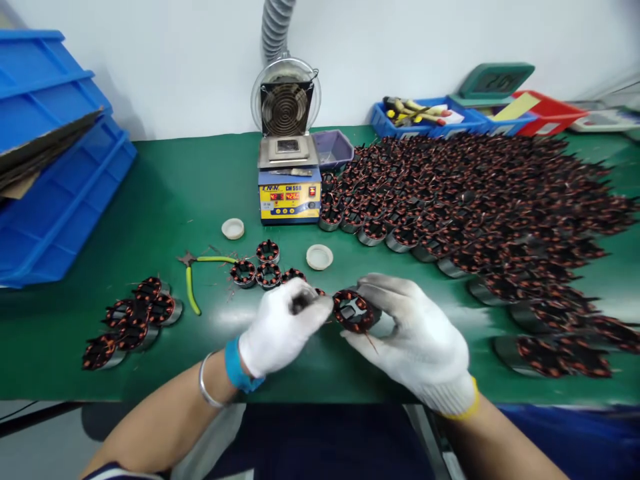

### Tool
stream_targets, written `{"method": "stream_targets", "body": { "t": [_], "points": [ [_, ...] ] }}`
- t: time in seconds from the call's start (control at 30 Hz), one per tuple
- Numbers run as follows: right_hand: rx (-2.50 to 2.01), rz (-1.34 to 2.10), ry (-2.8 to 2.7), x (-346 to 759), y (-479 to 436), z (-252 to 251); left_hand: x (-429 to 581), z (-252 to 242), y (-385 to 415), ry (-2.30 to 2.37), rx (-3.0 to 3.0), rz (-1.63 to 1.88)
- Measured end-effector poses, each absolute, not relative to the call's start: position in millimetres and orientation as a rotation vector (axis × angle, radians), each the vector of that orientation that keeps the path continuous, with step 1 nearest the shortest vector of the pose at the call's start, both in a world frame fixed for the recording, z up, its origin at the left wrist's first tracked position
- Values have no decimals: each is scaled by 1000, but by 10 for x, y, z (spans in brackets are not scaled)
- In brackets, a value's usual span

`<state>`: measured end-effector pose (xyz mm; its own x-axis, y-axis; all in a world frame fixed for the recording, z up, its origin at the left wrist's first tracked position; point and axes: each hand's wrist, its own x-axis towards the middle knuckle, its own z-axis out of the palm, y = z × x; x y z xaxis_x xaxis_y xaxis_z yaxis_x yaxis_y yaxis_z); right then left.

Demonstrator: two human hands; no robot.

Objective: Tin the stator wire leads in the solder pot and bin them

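My right hand (417, 337), in a white glove, grips a motor stator (353, 311) with a black core and copper windings. A loose copper wire end sticks out from its lower edge. At the stator's left side, my gloved left hand (286, 327) has thumb and fingers pinched together; what lies between them is hidden. Just beyond the left hand stand several stators (269, 275), some partly covered by it. Wire cutters (193, 280) with green handles lie with their handles spread, left of that group. More stators (135, 327) are clustered at the left.
A yellow-and-blue solder pot (290, 193) stands at the back under a fan and duct hose. Two small white dishes (320, 257) sit before it. Many stators (475, 200) fill the right side. Blue crates (60, 167) lean at the left; tool bins (430, 120) line the back.
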<state>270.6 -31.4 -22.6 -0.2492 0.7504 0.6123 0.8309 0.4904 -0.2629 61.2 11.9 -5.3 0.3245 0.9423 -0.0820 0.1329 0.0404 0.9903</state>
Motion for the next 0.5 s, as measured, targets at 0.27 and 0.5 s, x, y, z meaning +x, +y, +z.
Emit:
{"method": "stream_targets", "body": {
  "t": [0.27,0.5],
  "points": [
    [-1542,-36,-1839,2828,-66,-247,662,-203,82,1031,1428,765],
    [-2078,44,-2025,2844,426,-221,695,-413,-100,620,2237,881]
  ]
}}
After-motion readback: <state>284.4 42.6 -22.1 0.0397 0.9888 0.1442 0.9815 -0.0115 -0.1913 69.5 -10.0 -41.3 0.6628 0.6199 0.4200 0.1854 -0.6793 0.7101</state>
